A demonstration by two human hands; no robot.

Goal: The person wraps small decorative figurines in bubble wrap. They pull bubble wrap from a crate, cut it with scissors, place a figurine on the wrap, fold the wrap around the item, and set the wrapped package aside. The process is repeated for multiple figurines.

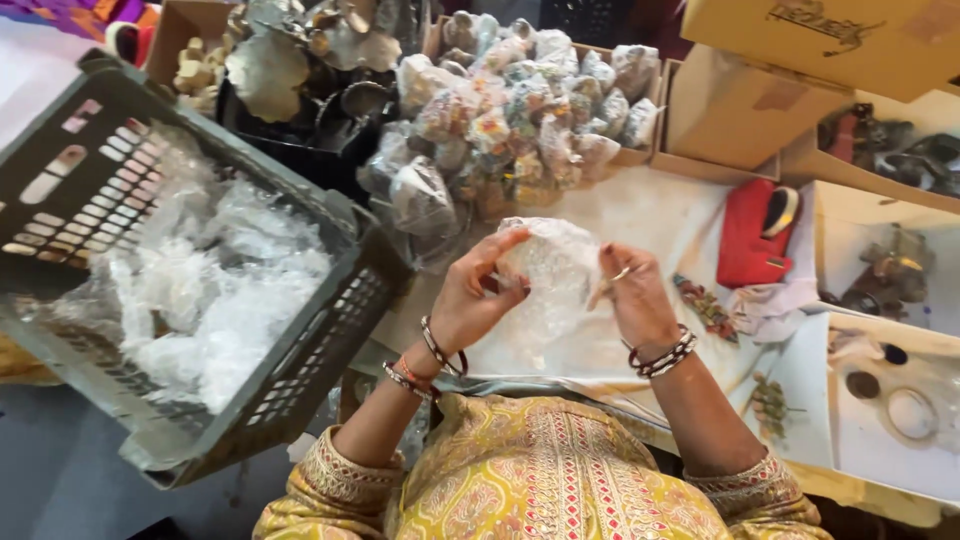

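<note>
My left hand (478, 297) and my right hand (634, 296) hold a clear crinkled plastic bag (551, 270) between them, above a white cloth (640, 215) on the work surface. The left fingers pinch the bag's left edge; the right hand grips its right side, with a ring on one finger. Bangles circle both wrists. Whether anything is inside the bag cannot be made out.
A grey plastic crate (330, 320) full of clear plastic bags stands tilted at the left. A heap of wrapped bundles (510, 110) fills a cardboard box behind. Metal leaf pieces (290, 60) lie at the back left. A red pouch (755, 235) and open cartons (880, 90) lie right.
</note>
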